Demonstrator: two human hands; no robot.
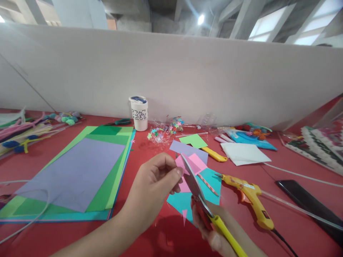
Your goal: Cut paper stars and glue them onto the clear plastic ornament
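Note:
My left hand (152, 189) pinches a small pink paper piece (193, 163) between thumb and fingers, just above the red table. My right hand (214, 232) is closed round the yellow and red handles of a pair of scissors (197, 191), whose grey blades point up and left into the pink paper. Under them lies a teal paper sheet (211, 180) with a striped stick on it and a small pink triangle offcut (184, 215).
A stack of purple, green and blue paper sheets (77, 171) lies left. A yellow glue gun (252, 198) and a black phone (308, 203) lie right. A white cup (139, 113), star confetti (163, 132), a yellow utility knife (215, 154) and white paper (243, 152) sit behind.

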